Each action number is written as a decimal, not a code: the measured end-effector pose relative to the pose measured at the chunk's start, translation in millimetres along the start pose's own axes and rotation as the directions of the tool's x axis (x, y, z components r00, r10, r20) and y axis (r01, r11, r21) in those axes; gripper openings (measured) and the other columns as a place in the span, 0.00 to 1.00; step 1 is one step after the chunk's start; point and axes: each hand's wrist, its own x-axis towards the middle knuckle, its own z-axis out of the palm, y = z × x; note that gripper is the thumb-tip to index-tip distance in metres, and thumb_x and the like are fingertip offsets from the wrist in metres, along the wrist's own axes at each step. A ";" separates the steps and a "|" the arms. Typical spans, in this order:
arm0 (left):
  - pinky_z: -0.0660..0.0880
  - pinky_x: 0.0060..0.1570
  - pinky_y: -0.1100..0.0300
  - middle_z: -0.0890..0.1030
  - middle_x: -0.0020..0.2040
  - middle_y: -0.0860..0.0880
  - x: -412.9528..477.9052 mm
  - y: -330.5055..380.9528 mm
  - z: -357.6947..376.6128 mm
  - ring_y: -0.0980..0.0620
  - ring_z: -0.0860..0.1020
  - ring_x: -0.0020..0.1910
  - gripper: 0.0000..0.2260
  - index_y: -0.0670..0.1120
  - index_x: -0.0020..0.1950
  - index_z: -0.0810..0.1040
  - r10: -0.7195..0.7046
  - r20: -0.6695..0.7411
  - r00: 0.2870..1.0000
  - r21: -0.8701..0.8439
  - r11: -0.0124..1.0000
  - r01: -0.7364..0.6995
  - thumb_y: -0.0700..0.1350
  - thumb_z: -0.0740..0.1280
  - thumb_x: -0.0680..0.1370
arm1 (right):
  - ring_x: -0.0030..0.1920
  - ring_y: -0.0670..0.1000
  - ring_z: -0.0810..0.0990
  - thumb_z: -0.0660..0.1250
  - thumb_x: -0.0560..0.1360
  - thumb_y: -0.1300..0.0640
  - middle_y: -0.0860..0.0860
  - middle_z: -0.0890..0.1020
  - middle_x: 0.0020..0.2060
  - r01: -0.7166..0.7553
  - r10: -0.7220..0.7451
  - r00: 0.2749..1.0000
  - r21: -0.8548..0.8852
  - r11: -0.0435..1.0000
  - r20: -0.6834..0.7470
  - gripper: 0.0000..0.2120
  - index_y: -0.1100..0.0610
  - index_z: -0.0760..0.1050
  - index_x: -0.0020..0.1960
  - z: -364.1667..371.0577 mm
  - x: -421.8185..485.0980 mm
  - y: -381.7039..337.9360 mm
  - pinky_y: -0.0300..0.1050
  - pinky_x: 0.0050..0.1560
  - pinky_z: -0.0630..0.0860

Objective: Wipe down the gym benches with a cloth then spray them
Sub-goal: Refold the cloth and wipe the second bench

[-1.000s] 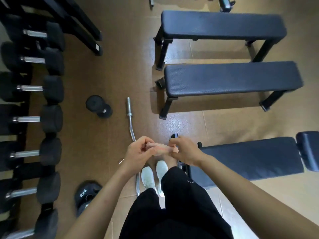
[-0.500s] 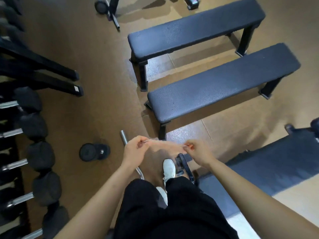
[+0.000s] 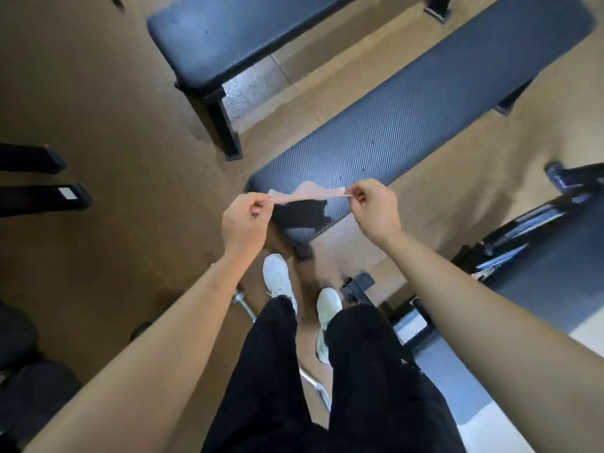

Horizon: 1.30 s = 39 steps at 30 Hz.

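A thin pale pink cloth is stretched flat between my hands, just above the near end of a dark flat bench. My left hand pinches the cloth's left corner. Its right corner is pinched by my right hand. The cloth throws a dark shadow on the bench pad below it. A second flat bench stands beyond, at the top. No spray bottle is in view.
A third, adjustable bench with a black frame lies at the right. Black rack feet reach in from the left edge. A chrome bar lies on the brown floor by my white shoes, and dark dumbbells sit at the bottom left.
I have stepped forward to the near flat bench. My hands have moved apart and pulled the bunched cloth out flat over the bench end.
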 end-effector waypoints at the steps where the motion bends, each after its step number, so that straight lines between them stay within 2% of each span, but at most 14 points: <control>1: 0.72 0.47 0.63 0.84 0.51 0.49 5.8 -7.4 7.2 0.52 0.80 0.49 0.08 0.48 0.57 0.84 0.012 -0.011 1.000 0.037 0.999 -0.012 0.48 0.67 0.82 | 0.44 0.48 0.76 0.68 0.78 0.64 0.50 0.80 0.44 0.012 -0.012 1.000 -0.010 1.000 -0.029 0.05 0.59 0.83 0.50 10.6 3.9 5.2 0.40 0.48 0.73; 3: 0.75 0.49 0.59 0.84 0.52 0.49 11.4 -27.0 25.5 0.51 0.80 0.50 0.08 0.47 0.57 0.84 0.056 -0.012 0.998 0.099 0.994 -0.055 0.47 0.67 0.82 | 0.46 0.48 0.77 0.67 0.77 0.65 0.51 0.80 0.46 -0.006 0.005 0.999 -0.024 1.000 -0.038 0.06 0.59 0.82 0.51 35.0 3.9 19.6 0.38 0.49 0.72; 5: 0.77 0.53 0.52 0.82 0.55 0.50 14.0 -58.4 50.2 0.48 0.79 0.53 0.08 0.48 0.58 0.83 0.047 0.079 0.996 0.166 0.984 -0.060 0.47 0.68 0.82 | 0.49 0.52 0.80 0.67 0.77 0.66 0.54 0.82 0.49 -0.029 0.030 0.999 -0.037 0.999 0.029 0.07 0.60 0.82 0.53 63.7 -1.6 40.8 0.42 0.51 0.73; 7: 0.77 0.58 0.50 0.81 0.62 0.50 16.9 -91.7 74.2 0.46 0.77 0.59 0.09 0.50 0.60 0.83 -0.087 0.223 0.971 0.268 0.963 0.025 0.48 0.68 0.81 | 0.56 0.57 0.81 0.67 0.78 0.62 0.56 0.83 0.55 -0.087 0.099 0.967 -0.062 0.994 0.236 0.11 0.60 0.81 0.60 93.3 -7.8 63.7 0.46 0.56 0.74; 9: 0.77 0.60 0.49 0.80 0.64 0.50 20.4 -114.9 91.3 0.45 0.77 0.62 0.10 0.54 0.61 0.82 -0.232 0.292 0.928 0.323 0.937 0.133 0.50 0.68 0.80 | 0.63 0.57 0.79 0.69 0.79 0.55 0.55 0.81 0.64 -0.131 0.173 0.861 -0.120 0.984 0.479 0.19 0.57 0.77 0.69 116.5 -12.4 80.9 0.48 0.62 0.72; 11: 0.76 0.60 0.51 0.80 0.64 0.51 27.3 -121.8 104.6 0.46 0.76 0.62 0.11 0.54 0.61 0.82 -0.222 0.286 0.932 0.338 0.934 0.119 0.48 0.68 0.80 | 0.65 0.56 0.78 0.69 0.79 0.52 0.54 0.80 0.66 -0.173 0.212 0.814 -0.123 0.977 0.540 0.21 0.55 0.75 0.71 130.7 -12.9 95.9 0.48 0.65 0.71; 14: 0.74 0.57 0.51 0.81 0.61 0.49 39.8 -119.1 123.6 0.44 0.76 0.61 0.10 0.48 0.61 0.81 0.108 0.295 0.950 0.360 0.908 -0.215 0.46 0.67 0.81 | 0.63 0.56 0.78 0.69 0.79 0.53 0.54 0.80 0.63 -0.216 0.228 0.881 -0.076 0.973 0.414 0.18 0.54 0.77 0.68 142.4 -6.2 119.4 0.47 0.60 0.72; 17: 0.73 0.63 0.47 0.79 0.67 0.46 58.1 -120.7 152.6 0.42 0.75 0.67 0.15 0.45 0.66 0.77 0.438 0.427 0.791 0.334 0.736 -0.588 0.50 0.65 0.82 | 0.66 0.57 0.75 0.68 0.80 0.53 0.54 0.77 0.65 -0.190 0.206 0.925 -0.079 0.979 0.320 0.19 0.55 0.75 0.69 153.9 14.3 144.3 0.51 0.65 0.72; 22: 0.58 0.77 0.37 0.67 0.79 0.43 89.9 -131.1 194.0 0.39 0.60 0.81 0.21 0.48 0.72 0.67 0.546 0.651 0.528 0.338 0.414 -0.845 0.57 0.60 0.84 | 0.71 0.61 0.67 0.68 0.79 0.53 0.56 0.70 0.73 -0.053 0.072 0.993 -0.179 0.982 0.098 0.23 0.58 0.72 0.72 174.4 55.0 163.1 0.56 0.73 0.65; 24: 0.51 0.78 0.34 0.60 0.82 0.43 95.5 -140.6 204.2 0.37 0.53 0.82 0.25 0.52 0.79 0.61 0.493 0.722 0.485 0.374 0.311 -0.874 0.61 0.55 0.84 | 0.74 0.61 0.63 0.66 0.79 0.51 0.55 0.65 0.76 -0.037 0.048 0.998 -0.234 0.972 0.043 0.25 0.55 0.69 0.75 180.9 67.7 163.5 0.59 0.72 0.66; 26: 0.47 0.78 0.33 0.54 0.84 0.45 97.7 -149.3 211.4 0.36 0.49 0.83 0.28 0.56 0.83 0.54 0.474 0.734 0.487 0.410 0.264 -0.873 0.63 0.50 0.85 | 0.78 0.60 0.57 0.63 0.81 0.48 0.53 0.61 0.79 -0.033 0.047 0.998 -0.282 0.959 0.042 0.27 0.53 0.65 0.77 187.9 77.0 163.9 0.62 0.72 0.63; 29: 0.47 0.78 0.32 0.52 0.85 0.46 100.8 -149.6 214.1 0.35 0.49 0.82 0.28 0.58 0.83 0.53 0.504 0.700 0.505 0.424 0.276 -0.863 0.65 0.49 0.84 | 0.80 0.60 0.54 0.59 0.82 0.45 0.53 0.58 0.81 -0.003 0.030 0.997 -0.341 0.940 0.073 0.27 0.51 0.62 0.79 195.6 81.0 167.8 0.64 0.76 0.57; 35: 0.46 0.77 0.31 0.47 0.85 0.48 160.0 -135.2 196.4 0.36 0.46 0.82 0.31 0.61 0.83 0.44 0.464 0.571 0.678 0.563 0.380 -0.734 0.69 0.45 0.82 | 0.79 0.58 0.56 0.58 0.83 0.45 0.53 0.60 0.80 -0.005 0.021 0.999 -0.321 0.947 0.048 0.24 0.51 0.64 0.78 188.7 82.3 173.9 0.61 0.75 0.60; 39: 0.47 0.75 0.26 0.52 0.84 0.45 207.5 -119.7 183.5 0.33 0.48 0.82 0.30 0.62 0.83 0.44 0.441 0.529 0.725 0.613 0.391 -0.686 0.69 0.43 0.82 | 0.80 0.61 0.54 0.60 0.82 0.42 0.55 0.57 0.80 -0.136 0.127 0.991 -0.347 0.928 -0.049 0.29 0.53 0.61 0.79 178.7 92.2 183.6 0.64 0.75 0.57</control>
